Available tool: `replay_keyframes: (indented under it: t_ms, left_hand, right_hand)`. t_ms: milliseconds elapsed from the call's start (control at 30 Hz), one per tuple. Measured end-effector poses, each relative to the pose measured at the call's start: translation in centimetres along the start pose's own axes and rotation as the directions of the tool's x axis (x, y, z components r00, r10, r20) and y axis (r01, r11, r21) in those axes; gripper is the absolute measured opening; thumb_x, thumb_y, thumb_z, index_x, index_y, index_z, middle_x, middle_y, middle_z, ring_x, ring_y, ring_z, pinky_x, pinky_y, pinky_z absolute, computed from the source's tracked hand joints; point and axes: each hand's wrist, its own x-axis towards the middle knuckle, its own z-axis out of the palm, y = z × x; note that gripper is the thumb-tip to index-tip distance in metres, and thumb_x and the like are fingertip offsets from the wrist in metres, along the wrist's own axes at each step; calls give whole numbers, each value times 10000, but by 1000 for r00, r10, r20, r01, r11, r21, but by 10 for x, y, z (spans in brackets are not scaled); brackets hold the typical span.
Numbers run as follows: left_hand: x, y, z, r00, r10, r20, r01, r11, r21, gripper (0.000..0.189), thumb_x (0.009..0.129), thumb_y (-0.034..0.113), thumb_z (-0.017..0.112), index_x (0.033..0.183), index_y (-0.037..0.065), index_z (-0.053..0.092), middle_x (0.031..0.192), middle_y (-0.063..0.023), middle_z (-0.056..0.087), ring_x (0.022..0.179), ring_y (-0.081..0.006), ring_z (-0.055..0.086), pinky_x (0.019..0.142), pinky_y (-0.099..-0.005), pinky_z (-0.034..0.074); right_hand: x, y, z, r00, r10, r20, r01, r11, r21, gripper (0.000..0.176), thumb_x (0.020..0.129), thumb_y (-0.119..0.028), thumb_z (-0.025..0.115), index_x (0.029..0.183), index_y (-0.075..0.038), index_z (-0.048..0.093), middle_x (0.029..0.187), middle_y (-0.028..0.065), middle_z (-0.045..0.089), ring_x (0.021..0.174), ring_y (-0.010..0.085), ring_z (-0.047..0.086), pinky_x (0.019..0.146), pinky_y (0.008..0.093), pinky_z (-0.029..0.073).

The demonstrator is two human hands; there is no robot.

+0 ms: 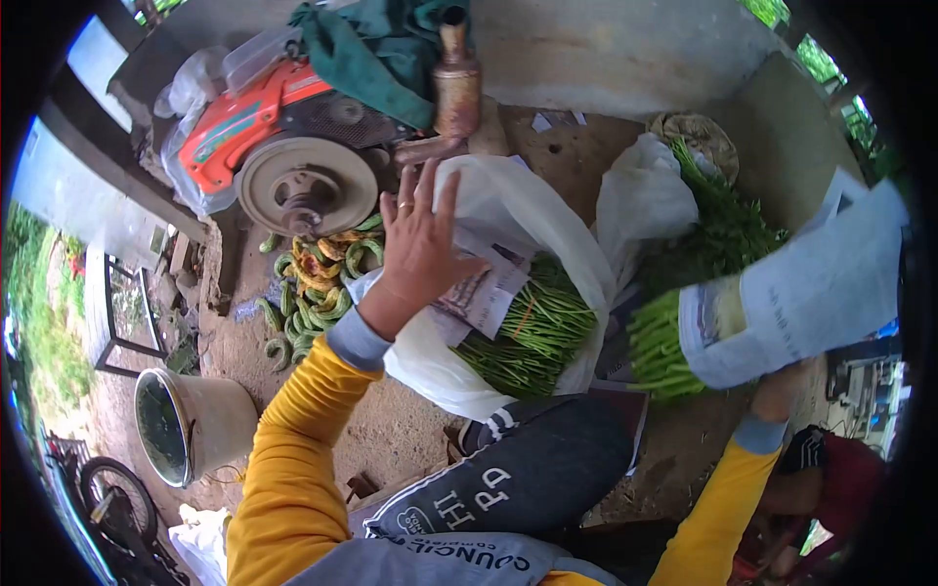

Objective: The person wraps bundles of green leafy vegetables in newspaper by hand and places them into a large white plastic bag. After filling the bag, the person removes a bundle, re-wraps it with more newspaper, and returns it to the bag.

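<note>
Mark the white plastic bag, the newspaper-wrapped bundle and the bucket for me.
white plastic bag (pixel 518 200): head view, bare upper wall.
newspaper-wrapped bundle (pixel 801 293): head view, on the paper wrap.
bucket (pixel 230 420): head view, outer side wall.

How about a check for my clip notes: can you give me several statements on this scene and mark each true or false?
1. The left hand is spread open by the white plastic bag. True.
2. The right hand holds a newspaper-wrapped green bundle. True.
3. The bucket is red. False: it is white.
4. The white plastic bag holds tomatoes. False: it holds long green beans with some newspaper.
</note>
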Motion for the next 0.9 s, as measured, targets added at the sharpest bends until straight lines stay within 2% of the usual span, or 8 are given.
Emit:
replay_keyframes:
  t_ms: [133,200,233,333,367,467,667,900]
  left_hand:
    - [-33,-58,31,961,-225,163,220,974,50,1122,619,362,810,1481,88,145,1380,-255,406,1216,-458,454,971,-591,370]
    - [-39,-83,52,895,-303,328,366,919,-149,1003,669,326,757,1447,35,196,1175,-278,538,1038,-453,556,883,-524,449]
    - [-41,-93,62,854,-314,415,435,868,-239,945,694,309,731,1430,8,221,1073,-289,604,949,-450,607,839,-490,489]
    - [-48,-118,80,979,-109,170,170,900,-402,698,742,248,650,1305,-66,382,837,-267,642,786,-450,618,719,-435,511]
    - [-42,-118,61,933,-124,338,256,888,-381,516,786,279,620,1124,-102,535,845,-290,624,819,-412,640,765,-444,507]
    - [-44,-117,16,841,-176,511,475,692,-543,466,830,311,599,1036,-106,588,839,-235,646,749,-329,649,716,-402,511]
    - [-58,-131,22,731,-307,609,622,-69,-780,340,894,239,568,1026,-69,627,854,-78,646,710,-140,597,634,-299,490]
    - [-73,-114,-17,822,-362,440,477,15,-879,279,948,182,515,1056,-51,625,901,-35,643,756,-99,562,697,-231,458]
  right_hand:
    - [38,11,81,971,1,238,-23,996,88,909,610,-240,801,1361,45,374,1281,150,538,1170,293,541,1009,399,422]
    - [47,22,110,941,54,334,-87,993,85,914,607,-240,806,1360,45,375,1283,150,537,1172,292,540,1009,400,422]
    - [48,30,124,920,94,380,-129,989,67,916,605,-241,808,1360,45,375,1283,150,537,1174,291,539,1009,401,422]
    - [48,56,153,831,248,498,-261,964,-45,922,601,-242,816,1359,46,376,1286,150,537,1177,290,537,1009,402,423]
    - [48,66,161,785,312,535,-310,946,-97,930,583,-220,825,1358,44,383,1288,142,538,1171,276,540,1010,395,417]
    - [35,95,186,637,492,594,-418,867,-269,950,535,-159,846,1350,48,404,1286,119,543,1163,227,529,1023,356,383]
    - [3,187,184,378,592,711,-139,796,-589,1020,507,-196,881,1373,31,394,1321,117,510,1225,234,460,1071,337,310]
    - [-22,257,206,270,663,698,17,722,-692,1003,548,-275,876,1368,44,394,1387,182,451,1309,273,386,1101,314,252]
